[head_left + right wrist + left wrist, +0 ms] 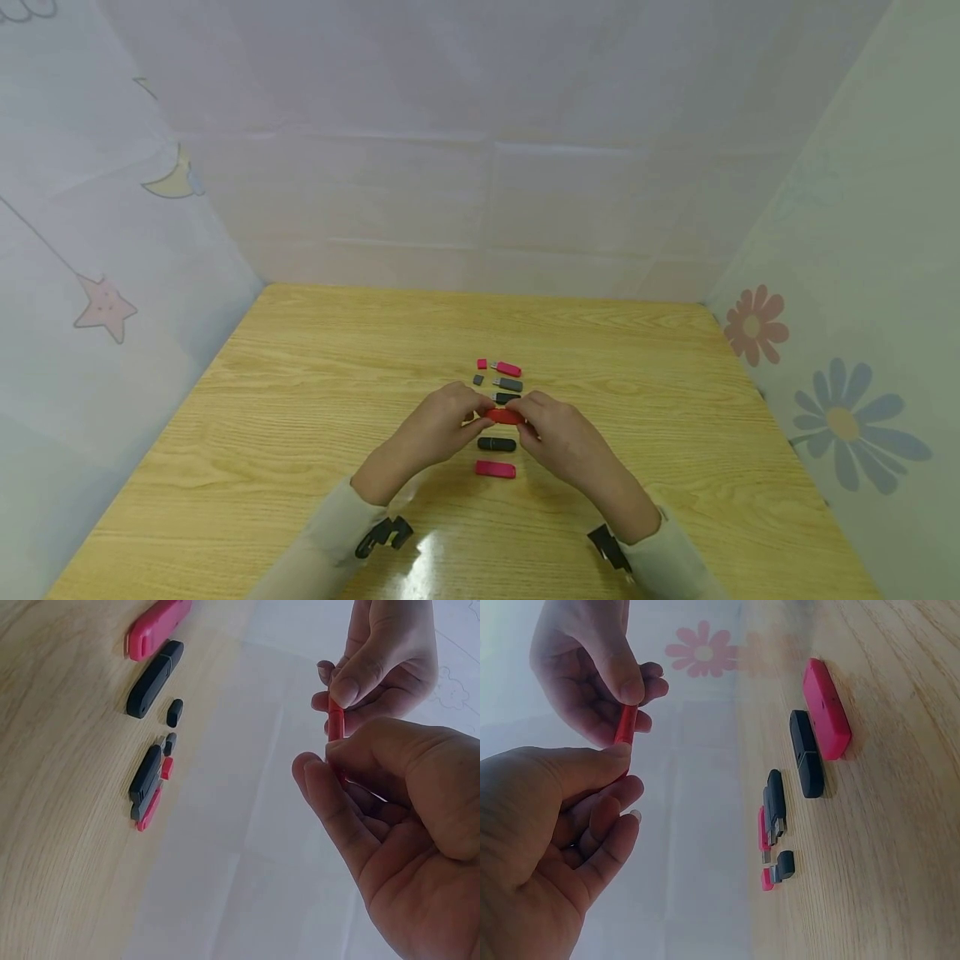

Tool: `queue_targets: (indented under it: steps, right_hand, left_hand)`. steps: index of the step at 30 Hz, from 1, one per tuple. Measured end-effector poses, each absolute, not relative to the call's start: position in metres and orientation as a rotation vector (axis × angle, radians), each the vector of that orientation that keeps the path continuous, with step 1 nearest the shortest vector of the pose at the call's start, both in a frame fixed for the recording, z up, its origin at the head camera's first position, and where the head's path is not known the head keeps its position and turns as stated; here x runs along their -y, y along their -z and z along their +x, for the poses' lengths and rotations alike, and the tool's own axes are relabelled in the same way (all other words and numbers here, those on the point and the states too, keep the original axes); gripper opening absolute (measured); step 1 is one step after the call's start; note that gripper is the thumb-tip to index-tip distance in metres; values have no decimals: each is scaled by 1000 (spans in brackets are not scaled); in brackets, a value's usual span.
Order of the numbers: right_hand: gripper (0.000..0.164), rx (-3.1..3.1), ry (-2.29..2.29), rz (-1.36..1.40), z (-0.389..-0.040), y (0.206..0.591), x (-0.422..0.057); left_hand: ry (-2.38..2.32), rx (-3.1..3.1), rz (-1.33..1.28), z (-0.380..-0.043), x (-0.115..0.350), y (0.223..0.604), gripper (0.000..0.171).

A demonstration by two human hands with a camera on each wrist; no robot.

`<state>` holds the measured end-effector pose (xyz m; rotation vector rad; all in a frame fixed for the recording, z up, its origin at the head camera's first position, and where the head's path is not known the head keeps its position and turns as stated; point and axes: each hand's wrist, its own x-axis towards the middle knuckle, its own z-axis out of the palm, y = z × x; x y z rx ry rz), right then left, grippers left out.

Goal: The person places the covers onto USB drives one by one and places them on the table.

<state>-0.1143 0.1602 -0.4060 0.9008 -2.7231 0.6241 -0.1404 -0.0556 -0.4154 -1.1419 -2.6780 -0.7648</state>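
Note:
A red USB stick [504, 416] is held above the table between both hands. My left hand [442, 421] pinches its left end between thumb and fingers, and my right hand [562, 437] pinches the right end. In the left wrist view the red stick [628, 724] looks slim, its ends covered by fingertips. Below the hands lie a black USB stick [497, 444] and a pink USB stick [496, 469], both with caps on. Just beyond the hands is an uncapped black stick [508, 398], partly hidden in the head view.
Farther back lie an uncapped grey stick [510, 384] and an uncapped pink stick [508, 368]. To their left sit a grey cap [478, 380] and a pink cap [482, 364]; a black cap [175, 712] shows in the right wrist view. Printed cloth walls surround the wooden table [300, 375].

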Motion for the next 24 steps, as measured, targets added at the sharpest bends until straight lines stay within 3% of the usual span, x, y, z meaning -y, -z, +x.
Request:
queue_targets:
  steps: [24]
  right_hand:
    - [21,2666,-559,931,-115,408,-158]
  left_hand:
    - [773,2659,-1148,-139,56,415,14]
